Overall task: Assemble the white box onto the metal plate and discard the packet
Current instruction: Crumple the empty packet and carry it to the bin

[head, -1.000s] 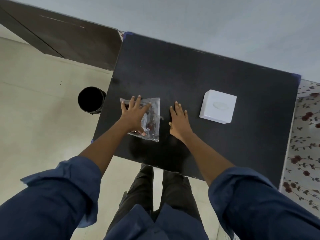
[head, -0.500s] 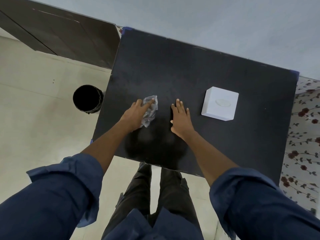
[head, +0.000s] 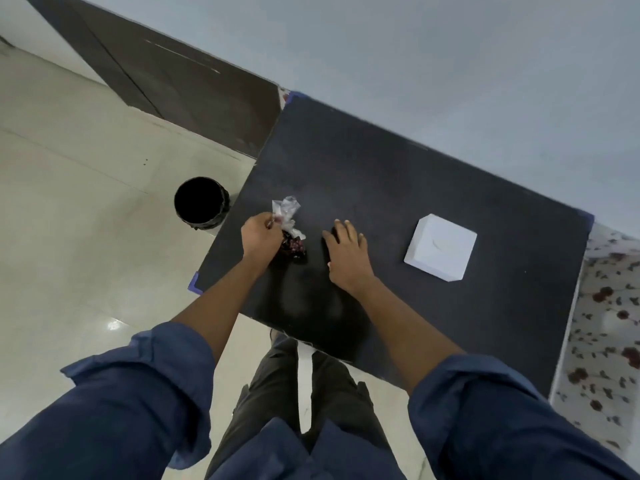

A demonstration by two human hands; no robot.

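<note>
The white box (head: 440, 247) sits on the right part of the black table (head: 398, 174). My left hand (head: 259, 237) is closed around a crumpled clear plastic packet (head: 287, 214), held near the table's left edge with small dark and red parts bunched at its lower end. My right hand (head: 346, 254) rests flat on the table between the packet and the box, fingers spread, holding nothing. No metal plate is visible.
A round black bin (head: 201, 201) stands on the pale tiled floor just left of the table. A flowered cloth (head: 609, 323) lies along the table's right side. The grey wall runs behind the table, a dark wooden panel (head: 180, 84) to its left.
The packet lay flat under my left hand; that hand has since gathered it into a crumpled bunch and lifted it. My right hand stayed flat beside it.
</note>
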